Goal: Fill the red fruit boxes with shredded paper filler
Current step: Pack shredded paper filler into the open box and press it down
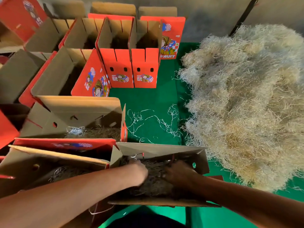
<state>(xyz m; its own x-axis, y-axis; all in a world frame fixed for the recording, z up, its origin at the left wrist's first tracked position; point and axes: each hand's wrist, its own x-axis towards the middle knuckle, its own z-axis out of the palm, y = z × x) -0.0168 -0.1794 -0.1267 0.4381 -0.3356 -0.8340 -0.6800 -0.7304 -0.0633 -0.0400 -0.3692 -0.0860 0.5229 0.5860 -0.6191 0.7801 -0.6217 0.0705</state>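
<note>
Where the green worktop runs to the right, a big heap of pale shredded paper filler covers it, loose strands trailing off toward the boxes. Open red fruit boxes stand in rows at the far left and centre, flaps up, brown inside; their depths are too dark to tell the contents. Closer, an open box holds a thin layer of filler at its bottom, and another box at the near left also shows some. The nearest box sits at the worktop's front edge, filler lying dark in its shade. Both hands are down in it: the left hand presses on the filler, fingers buried, so I cannot tell its grip; the right hand lies on the filler, its grip equally unclear in shadow.
</note>
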